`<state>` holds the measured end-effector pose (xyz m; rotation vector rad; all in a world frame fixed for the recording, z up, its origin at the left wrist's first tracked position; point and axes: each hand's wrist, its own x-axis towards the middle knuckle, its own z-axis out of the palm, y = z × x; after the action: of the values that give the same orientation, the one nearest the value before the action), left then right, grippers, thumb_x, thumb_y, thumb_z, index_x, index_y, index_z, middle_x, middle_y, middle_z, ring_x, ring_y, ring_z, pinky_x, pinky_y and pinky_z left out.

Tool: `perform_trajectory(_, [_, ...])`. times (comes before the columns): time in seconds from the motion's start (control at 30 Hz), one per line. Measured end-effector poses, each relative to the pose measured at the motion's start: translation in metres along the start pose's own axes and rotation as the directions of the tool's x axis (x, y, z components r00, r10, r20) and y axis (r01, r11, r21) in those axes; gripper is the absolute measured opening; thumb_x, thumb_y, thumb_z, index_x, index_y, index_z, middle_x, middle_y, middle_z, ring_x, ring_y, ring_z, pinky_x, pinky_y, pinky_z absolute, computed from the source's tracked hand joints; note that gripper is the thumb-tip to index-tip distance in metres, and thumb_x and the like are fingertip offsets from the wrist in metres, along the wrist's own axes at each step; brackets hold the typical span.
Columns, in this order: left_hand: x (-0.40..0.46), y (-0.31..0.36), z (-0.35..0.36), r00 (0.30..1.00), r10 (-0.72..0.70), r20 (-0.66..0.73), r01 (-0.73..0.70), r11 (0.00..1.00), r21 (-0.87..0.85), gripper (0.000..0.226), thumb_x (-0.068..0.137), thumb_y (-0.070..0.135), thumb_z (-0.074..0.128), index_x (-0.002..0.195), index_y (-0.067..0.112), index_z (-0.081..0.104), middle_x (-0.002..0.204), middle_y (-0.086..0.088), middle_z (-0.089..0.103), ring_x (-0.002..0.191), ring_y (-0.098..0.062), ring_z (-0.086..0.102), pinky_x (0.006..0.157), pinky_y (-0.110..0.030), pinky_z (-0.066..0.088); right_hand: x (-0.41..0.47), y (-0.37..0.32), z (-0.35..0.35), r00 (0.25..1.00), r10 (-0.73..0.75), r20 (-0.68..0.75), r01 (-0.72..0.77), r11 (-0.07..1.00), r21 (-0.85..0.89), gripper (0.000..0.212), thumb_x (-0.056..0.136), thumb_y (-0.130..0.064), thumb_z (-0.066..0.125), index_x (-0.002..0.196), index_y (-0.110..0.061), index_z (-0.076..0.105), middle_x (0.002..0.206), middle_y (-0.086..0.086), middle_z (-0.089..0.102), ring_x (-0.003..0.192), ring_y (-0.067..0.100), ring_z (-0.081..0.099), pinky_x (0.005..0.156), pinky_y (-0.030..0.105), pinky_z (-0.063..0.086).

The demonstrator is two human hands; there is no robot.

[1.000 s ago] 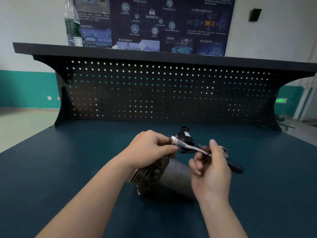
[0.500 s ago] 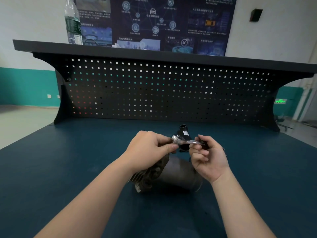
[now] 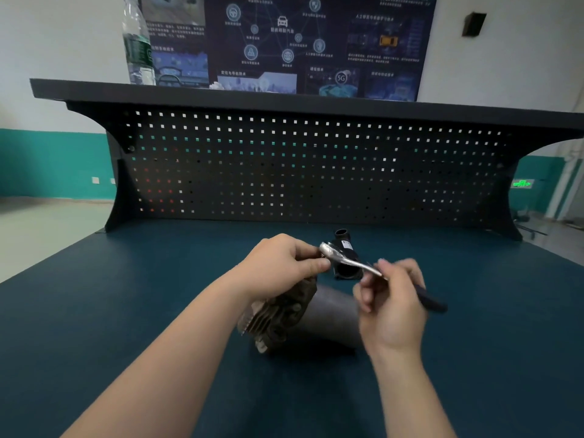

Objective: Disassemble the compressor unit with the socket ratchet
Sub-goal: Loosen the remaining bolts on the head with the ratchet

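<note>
The compressor unit [image 3: 328, 314], a grey cylinder with a finned metal head on its left end, lies on the dark teal bench. Above its head, a chrome socket ratchet [image 3: 347, 260] with a dark handle runs from upper left to lower right. My left hand [image 3: 281, 267] pinches the ratchet's head between thumb and fingers and hides the socket beneath it. My right hand [image 3: 392, 298] holds the ratchet's handle, whose dark end sticks out to the right of the hand.
A small black part [image 3: 346, 257] with an open tube stands on the bench just behind the ratchet. A black pegboard back panel [image 3: 300, 172] with a shelf rises at the bench's far edge. A plastic bottle [image 3: 137, 45] stands on that shelf.
My right hand swung the ratchet handle toward the left hand half a second ago, then back out to the right. The left hand stayed on the ratchet head. The compressor has not moved.
</note>
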<state>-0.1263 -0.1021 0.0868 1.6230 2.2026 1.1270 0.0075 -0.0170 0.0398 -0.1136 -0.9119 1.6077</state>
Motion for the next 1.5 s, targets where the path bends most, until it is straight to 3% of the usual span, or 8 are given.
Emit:
perform_trajectory(0.23, [0.005, 0.003, 0.01, 0.992, -0.046, -0.119, 0.053, 0.997, 0.05, 0.015, 0.09, 0.038, 0.065, 0.082, 0.034, 0.077, 0.082, 0.008, 0.075, 0.088, -0.008, 0.066, 0.086, -0.037, 0.053, 0.031, 0.012, -0.002, 0.917, 0.393, -0.065, -0.35, 0.874, 0.338, 0.02, 0.078, -0.009, 0.049, 0.061, -0.015, 0.04, 0.046, 0.003, 0.042, 0.031, 0.008, 0.03, 0.033, 0.016, 0.018])
perform_trajectory(0.33, [0.006, 0.001, 0.012, 0.988, -0.03, -0.153, 0.043, 0.996, 0.081, 0.013, 0.089, 0.039, 0.065, 0.088, 0.035, 0.077, 0.081, 0.01, 0.075, 0.087, -0.007, 0.066, 0.083, -0.034, 0.053, -0.001, 0.018, 0.009, 0.975, -0.066, -0.212, 0.057, 0.997, -0.049, 0.027, 0.085, -0.015, 0.052, 0.061, -0.023, 0.042, 0.047, -0.003, 0.045, 0.038, 0.011, 0.039, 0.038, 0.02, 0.03])
perform_trajectory(0.47, [0.005, -0.002, 0.005, 0.999, -0.015, -0.046, 0.015, 1.0, -0.014, 0.01, 0.088, 0.041, 0.068, 0.086, 0.048, 0.073, 0.084, 0.021, 0.073, 0.092, 0.0, 0.064, 0.083, -0.026, 0.051, -0.025, 0.015, 0.011, 0.814, -0.533, 0.23, 0.566, 0.641, -0.519, 0.024, 0.086, -0.021, 0.059, 0.065, -0.028, 0.048, 0.058, -0.003, 0.05, 0.053, 0.002, 0.048, 0.053, 0.013, 0.038])
perform_trajectory(0.77, [0.011, 0.003, 0.013, 0.985, -0.04, -0.169, 0.061, 0.991, 0.118, 0.027, 0.09, 0.042, 0.062, 0.065, 0.044, 0.07, 0.06, 0.026, 0.063, 0.073, -0.002, 0.057, 0.06, -0.02, 0.038, 0.008, 0.009, 0.017, 0.978, -0.015, -0.206, 0.016, 1.0, -0.001, 0.036, 0.084, -0.005, 0.048, 0.053, -0.019, 0.037, 0.046, 0.0, 0.042, 0.037, 0.014, 0.034, 0.042, 0.021, 0.026])
perform_trajectory(0.93, [0.008, -0.001, 0.011, 0.992, -0.009, -0.128, 0.015, 0.999, 0.044, 0.021, 0.089, 0.045, 0.059, 0.072, 0.043, 0.072, 0.064, 0.018, 0.067, 0.066, 0.002, 0.056, 0.059, -0.023, 0.041, -0.029, 0.022, 0.036, 0.68, -0.644, 0.349, 0.67, 0.353, -0.654, 0.027, 0.089, -0.014, 0.056, 0.065, -0.016, 0.043, 0.061, -0.006, 0.046, 0.056, 0.011, 0.044, 0.055, 0.021, 0.036])
perform_trajectory(1.13, [0.012, 0.0, 0.01, 0.993, -0.055, -0.105, 0.059, 0.998, 0.035, 0.013, 0.09, 0.041, 0.064, 0.096, 0.041, 0.075, 0.089, 0.02, 0.073, 0.093, -0.004, 0.062, 0.077, -0.023, 0.047, 0.014, -0.002, 0.002, 0.993, -0.116, 0.029, 0.119, 0.962, -0.246, 0.032, 0.08, -0.01, 0.056, 0.054, -0.022, 0.043, 0.049, 0.006, 0.045, 0.041, 0.016, 0.039, 0.043, 0.024, 0.032])
perform_trajectory(1.3, [0.012, 0.003, 0.014, 0.984, -0.062, -0.165, 0.076, 0.994, 0.079, 0.012, 0.085, 0.045, 0.067, 0.091, 0.04, 0.076, 0.089, 0.017, 0.074, 0.09, -0.007, 0.063, 0.07, -0.022, 0.044, 0.019, 0.014, -0.005, 0.956, 0.288, -0.055, -0.251, 0.901, 0.355, 0.023, 0.077, -0.007, 0.048, 0.059, -0.017, 0.038, 0.048, 0.003, 0.043, 0.036, 0.01, 0.032, 0.034, 0.017, 0.024])
perform_trajectory(1.5, [0.01, 0.0, 0.014, 0.982, -0.032, -0.184, 0.047, 0.996, 0.081, 0.01, 0.087, 0.041, 0.065, 0.085, 0.041, 0.075, 0.077, 0.018, 0.072, 0.081, -0.003, 0.061, 0.065, -0.022, 0.045, -0.021, 0.017, 0.03, 0.875, -0.483, 0.035, 0.431, 0.744, -0.511, 0.031, 0.085, -0.018, 0.055, 0.059, -0.028, 0.042, 0.055, -0.009, 0.044, 0.051, 0.008, 0.042, 0.05, 0.02, 0.035])
